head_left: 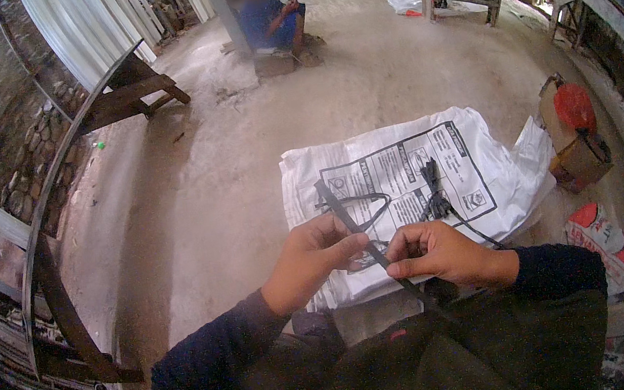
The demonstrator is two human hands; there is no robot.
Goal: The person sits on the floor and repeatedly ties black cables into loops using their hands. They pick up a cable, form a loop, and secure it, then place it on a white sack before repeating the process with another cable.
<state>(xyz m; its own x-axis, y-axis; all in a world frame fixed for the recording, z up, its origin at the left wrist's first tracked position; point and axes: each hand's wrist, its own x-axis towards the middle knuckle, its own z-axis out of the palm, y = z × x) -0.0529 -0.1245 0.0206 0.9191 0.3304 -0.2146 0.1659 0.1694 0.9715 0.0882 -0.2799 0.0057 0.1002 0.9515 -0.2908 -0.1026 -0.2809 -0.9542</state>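
Note:
My left hand and my right hand both pinch a flat black strap that slants up to the left from between them. A thin black loop of cord curls off the strap just above my left hand. Both hands hover over a white printed sack spread on the concrete floor. A small bundle of black cords lies on the sack just above my right hand.
A cardboard box with a red lid and a red-and-white bag sit to the right. A wooden trestle stands at left, a stone wall behind it. A seated person in blue works far ahead.

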